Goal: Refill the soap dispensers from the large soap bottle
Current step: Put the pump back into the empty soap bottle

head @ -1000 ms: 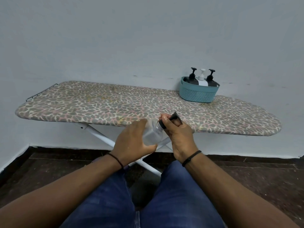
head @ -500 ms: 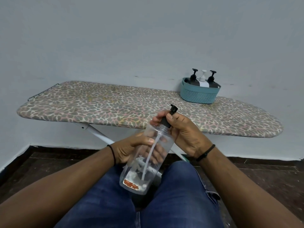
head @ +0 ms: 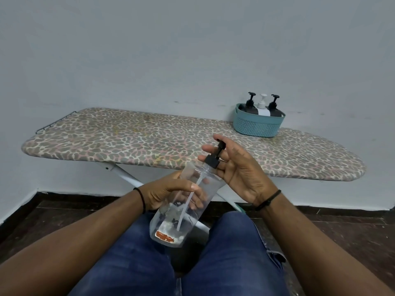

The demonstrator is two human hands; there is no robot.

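Observation:
A large clear soap bottle (head: 186, 212) with a black pump top (head: 214, 158) tilts above my lap, its base down between my knees. It looks nearly empty, with a dip tube inside. My left hand (head: 171, 191) wraps around the bottle's middle. My right hand (head: 235, 167) sits at the pump, fingers spread around the black collar, palm turned toward me. Three dispensers stand in a teal basket (head: 257, 126) at the far right of the ironing board: two black dispensers (head: 250, 106) (head: 274, 108) and a white dispenser (head: 262, 107) between them.
A leopard-print ironing board (head: 149, 137) on white legs (head: 126, 178) spans the view in front of me against a pale wall. A metal iron rest (head: 55, 121) sticks out at its left end. My jeans-clad legs fill the bottom, over a dark floor.
The bottle has come up from lying sideways to a tilted upright pose, base lowered to my lap. My right hand has loosened from gripping the pump to spread fingers around it.

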